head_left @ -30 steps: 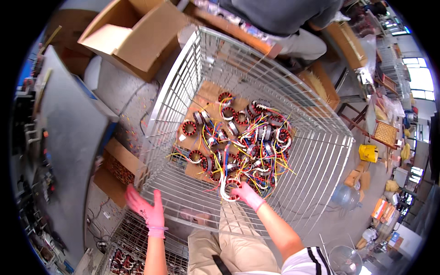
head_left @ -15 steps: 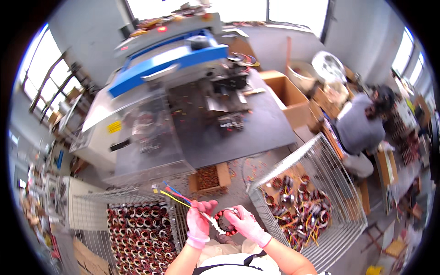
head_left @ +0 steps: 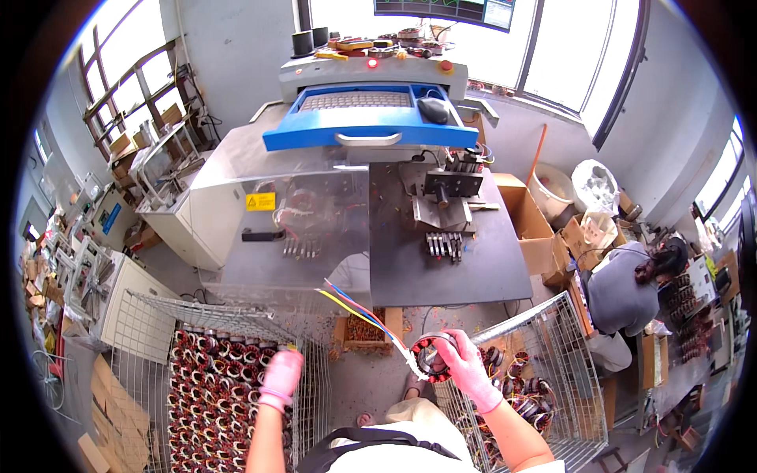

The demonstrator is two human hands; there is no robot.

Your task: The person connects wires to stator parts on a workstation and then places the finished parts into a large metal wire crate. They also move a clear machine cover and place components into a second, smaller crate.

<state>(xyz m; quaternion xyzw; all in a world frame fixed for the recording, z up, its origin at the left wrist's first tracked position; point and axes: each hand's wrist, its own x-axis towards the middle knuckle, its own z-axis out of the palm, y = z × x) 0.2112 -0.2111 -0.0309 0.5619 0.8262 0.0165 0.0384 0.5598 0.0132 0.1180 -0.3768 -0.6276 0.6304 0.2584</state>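
right hand [head_left: 467,366]: raised, gripping coil ring [head_left: 423,347] | left hand [head_left: 282,372]: near right edge of basket [head_left: 312,386], grip unclear | wires [head_left: 395,339]: slanting lengthwise, tips up-left toward tabletop [head_left: 449,284] front edge

Black mouse [head_left: 433,110] on blue drawer [head_left: 311,138]; monitor [head_left: 449,10] above.

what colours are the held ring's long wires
The wires are yellow, blue and red; see head view.

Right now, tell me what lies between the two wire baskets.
In the head view: floor, a cardboard box of small bits, and the person's feet. Wires from the ring in the right hand pass before the box.
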